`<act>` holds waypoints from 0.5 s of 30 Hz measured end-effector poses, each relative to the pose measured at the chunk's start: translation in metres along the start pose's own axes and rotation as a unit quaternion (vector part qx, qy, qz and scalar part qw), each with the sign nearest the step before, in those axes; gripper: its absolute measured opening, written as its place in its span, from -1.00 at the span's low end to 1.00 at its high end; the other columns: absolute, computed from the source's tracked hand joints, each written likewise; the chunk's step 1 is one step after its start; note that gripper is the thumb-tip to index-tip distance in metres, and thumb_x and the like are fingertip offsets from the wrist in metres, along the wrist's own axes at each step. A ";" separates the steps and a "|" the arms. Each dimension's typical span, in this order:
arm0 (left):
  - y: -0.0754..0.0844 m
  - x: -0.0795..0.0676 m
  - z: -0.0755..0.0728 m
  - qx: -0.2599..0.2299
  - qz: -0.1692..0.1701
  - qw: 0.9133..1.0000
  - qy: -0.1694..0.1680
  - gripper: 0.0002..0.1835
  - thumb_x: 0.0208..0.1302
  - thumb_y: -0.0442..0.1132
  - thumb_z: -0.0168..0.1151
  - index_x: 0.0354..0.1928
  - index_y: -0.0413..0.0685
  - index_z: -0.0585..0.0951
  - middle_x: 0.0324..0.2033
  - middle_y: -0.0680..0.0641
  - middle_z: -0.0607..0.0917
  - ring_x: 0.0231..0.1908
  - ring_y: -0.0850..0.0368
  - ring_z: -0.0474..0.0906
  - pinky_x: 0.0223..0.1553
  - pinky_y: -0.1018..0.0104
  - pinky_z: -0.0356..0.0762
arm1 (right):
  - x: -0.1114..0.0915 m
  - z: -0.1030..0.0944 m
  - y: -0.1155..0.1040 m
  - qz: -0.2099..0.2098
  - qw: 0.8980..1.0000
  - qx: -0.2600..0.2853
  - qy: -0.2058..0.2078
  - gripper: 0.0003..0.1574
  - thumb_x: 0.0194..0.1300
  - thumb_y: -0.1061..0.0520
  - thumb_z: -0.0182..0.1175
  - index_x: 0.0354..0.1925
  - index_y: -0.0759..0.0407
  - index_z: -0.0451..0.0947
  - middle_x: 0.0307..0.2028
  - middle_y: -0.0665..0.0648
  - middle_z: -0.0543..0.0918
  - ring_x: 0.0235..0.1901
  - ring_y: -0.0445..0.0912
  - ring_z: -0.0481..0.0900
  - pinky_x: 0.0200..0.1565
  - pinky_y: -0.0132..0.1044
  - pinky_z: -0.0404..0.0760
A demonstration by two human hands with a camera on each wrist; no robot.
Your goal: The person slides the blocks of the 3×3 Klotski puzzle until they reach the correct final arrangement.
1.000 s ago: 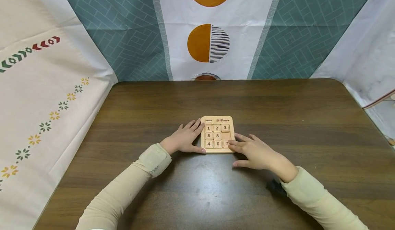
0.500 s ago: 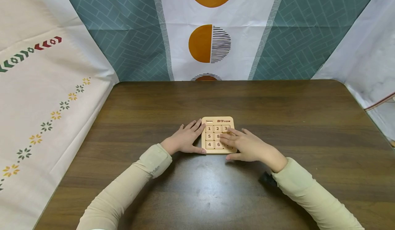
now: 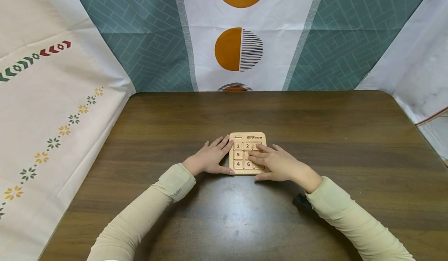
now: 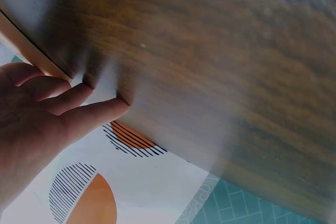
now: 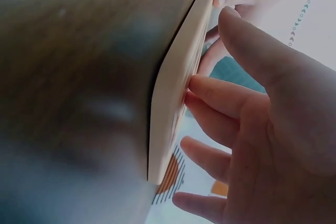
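A pale wooden number sliding puzzle (image 3: 246, 134) lies flat on the table. My left hand (image 3: 210, 158) rests at its left side, fingers spread, thumb at the lower left corner. In the left wrist view, fingertips of the left hand (image 4: 44, 111) touch the tabletop beside the puzzle's edge (image 4: 31, 48). My right hand (image 3: 280, 165) reaches over the right part, fingertips on the tiles in the middle row and the thumb near the front edge. The right wrist view has two fingertips of that hand (image 5: 252, 124) against the tile face. Tiles 1, 2, 5, 4 and 6 show; the middle right is hidden.
The brown wooden table (image 3: 175, 117) extends around the puzzle. Behind it hangs a patterned cloth (image 3: 150, 55), with a white embroidered cloth (image 3: 42, 109) at the left. A small black object (image 3: 301, 201) sits under the right wrist.
The right hand has moved left and up from the 7 tile to the middle row, covering the gap seen there earlier and most of the 8. The left hand stays put.
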State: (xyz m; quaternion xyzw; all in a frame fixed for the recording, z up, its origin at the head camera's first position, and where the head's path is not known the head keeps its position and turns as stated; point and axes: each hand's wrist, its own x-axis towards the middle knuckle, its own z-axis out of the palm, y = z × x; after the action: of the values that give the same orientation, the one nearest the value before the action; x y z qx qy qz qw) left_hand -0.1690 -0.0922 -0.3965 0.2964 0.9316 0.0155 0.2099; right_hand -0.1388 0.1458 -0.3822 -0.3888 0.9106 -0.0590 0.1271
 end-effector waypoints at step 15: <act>0.000 0.000 0.000 0.005 0.004 1.000 0.005 0.10 0.01 0.44 0.02 0.43 0.01 -0.17 0.40 -0.11 -0.23 0.37 -0.03 -0.25 0.21 -0.19 -0.06 | -0.015 0.002 0.013 0.010 1.000 0.007 0.006 -0.17 0.15 -0.24 0.17 0.28 0.10 0.29 0.27 0.10 0.30 0.31 0.13 0.07 0.10 0.30 0.10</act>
State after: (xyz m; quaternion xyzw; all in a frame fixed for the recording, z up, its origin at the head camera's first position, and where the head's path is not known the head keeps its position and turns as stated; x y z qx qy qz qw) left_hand -0.1691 -0.0922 -0.3970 0.3007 0.9316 0.0133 0.2039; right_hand -0.1374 0.1658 -0.3842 -0.3786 0.9147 -0.0668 0.1245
